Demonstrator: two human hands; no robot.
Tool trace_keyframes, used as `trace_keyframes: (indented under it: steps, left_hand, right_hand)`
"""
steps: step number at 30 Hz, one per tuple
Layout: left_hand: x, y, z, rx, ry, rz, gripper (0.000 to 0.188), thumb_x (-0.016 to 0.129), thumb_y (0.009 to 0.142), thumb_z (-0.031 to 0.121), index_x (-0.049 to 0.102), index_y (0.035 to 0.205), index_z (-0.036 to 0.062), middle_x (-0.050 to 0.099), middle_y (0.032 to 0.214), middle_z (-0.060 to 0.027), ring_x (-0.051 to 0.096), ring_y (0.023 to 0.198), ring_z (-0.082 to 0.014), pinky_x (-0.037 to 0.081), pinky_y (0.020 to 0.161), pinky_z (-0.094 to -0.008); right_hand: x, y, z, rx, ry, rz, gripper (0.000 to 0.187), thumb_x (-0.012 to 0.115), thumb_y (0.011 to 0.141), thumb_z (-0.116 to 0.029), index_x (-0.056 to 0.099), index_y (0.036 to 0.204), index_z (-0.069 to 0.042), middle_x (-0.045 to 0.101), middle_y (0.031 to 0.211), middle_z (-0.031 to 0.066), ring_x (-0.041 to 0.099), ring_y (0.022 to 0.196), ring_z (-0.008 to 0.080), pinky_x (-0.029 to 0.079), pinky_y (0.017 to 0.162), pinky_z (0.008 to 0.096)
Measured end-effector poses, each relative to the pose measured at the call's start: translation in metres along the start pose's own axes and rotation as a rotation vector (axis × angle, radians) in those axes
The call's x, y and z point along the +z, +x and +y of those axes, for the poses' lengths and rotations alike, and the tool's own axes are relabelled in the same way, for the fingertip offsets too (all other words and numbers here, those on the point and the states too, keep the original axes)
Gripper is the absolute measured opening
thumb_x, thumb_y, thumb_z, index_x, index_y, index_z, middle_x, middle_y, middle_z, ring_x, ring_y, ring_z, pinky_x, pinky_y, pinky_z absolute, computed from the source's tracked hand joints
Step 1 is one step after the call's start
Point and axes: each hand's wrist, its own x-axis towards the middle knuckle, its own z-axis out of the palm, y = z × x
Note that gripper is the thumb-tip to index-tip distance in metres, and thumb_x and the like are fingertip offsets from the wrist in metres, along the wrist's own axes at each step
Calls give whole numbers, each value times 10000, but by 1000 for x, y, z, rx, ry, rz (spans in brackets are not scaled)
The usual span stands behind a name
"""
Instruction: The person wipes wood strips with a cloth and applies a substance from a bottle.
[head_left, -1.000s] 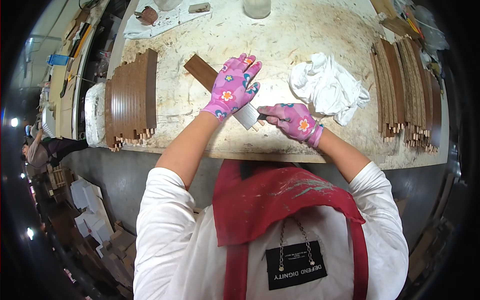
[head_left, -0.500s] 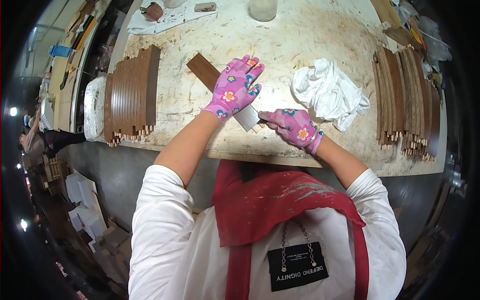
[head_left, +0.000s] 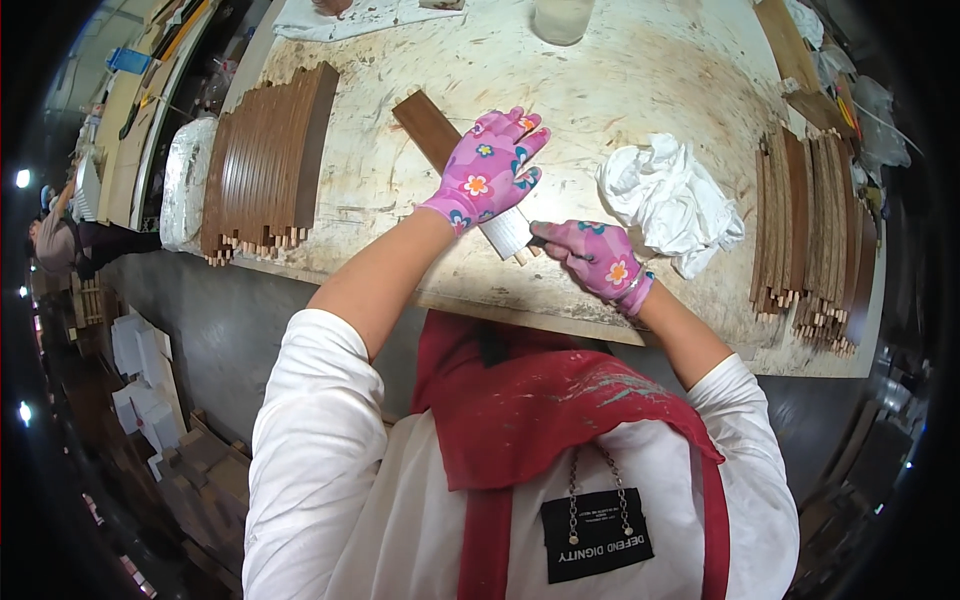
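A brown wooden board (head_left: 425,125) lies slantwise on the worktable, with pale pegs at its near end. My left hand (head_left: 490,165), in a pink flowered glove, rests flat across the board's middle with fingers stretched out. Close to the near end, where the surface looks whitish and shiny, is my right hand (head_left: 598,258) in a matching glove. Its fingers are closed together on something small and dark at the board's edge, too covered to name. A crumpled white cloth (head_left: 670,200) lies just beyond the right hand.
Brown pegged boards (head_left: 265,160) stand in a row at the left, beside a plastic-wrapped bundle (head_left: 187,185). More boards (head_left: 810,230) stand at the right. A cloudy jar (head_left: 562,20) and a white towel (head_left: 350,22) are at the back. Another person (head_left: 55,240) is far left.
The view has shifted slightly, so the table appears a little differently placed. Both hands keep nearly the same position on the board.
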Motion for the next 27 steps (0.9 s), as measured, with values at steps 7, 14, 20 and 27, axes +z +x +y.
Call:
trace_keyframes:
  steps: [7, 14, 20, 27]
  left_hand:
    - [0, 0, 0, -10, 58, -25, 506, 509, 915, 340, 484, 1382, 146, 453, 1449, -69, 365, 1376, -250, 251, 1153, -394]
    - [0, 0, 1, -26, 53, -30, 505, 521, 913, 314, 479, 1390, 154, 448, 1453, -60, 367, 1371, -251, 261, 1150, -398]
    - [1, 0, 2, -31, 77, -61, 504, 513, 916, 318, 475, 1395, 167, 443, 1458, -50, 356, 1380, -241, 249, 1157, -392]
    - [2, 0, 0, -33, 60, -57, 504, 511, 918, 321, 475, 1394, 160, 436, 1466, -53, 351, 1386, -237, 242, 1161, -389]
  right_hand:
    - [-2, 0, -2, 8, 87, 13, 277, 587, 904, -185, 667, 1168, -210, 651, 786, 70, 637, 657, 252, 505, 578, 359]
    - [-9, 1, -9, 124, 59, -131, 357, 542, 887, -117, 633, 1233, -126, 693, 1003, 108, 673, 854, 281, 533, 741, 332]
    - [0, -1, -4, -11, 30, 49, 312, 605, 876, -150, 663, 1177, -210, 640, 781, 58, 626, 639, 238, 496, 550, 346]
    - [3, -4, -8, 14, 23, 60, 317, 613, 878, -154, 660, 1186, -211, 636, 772, 62, 634, 659, 237, 500, 567, 350]
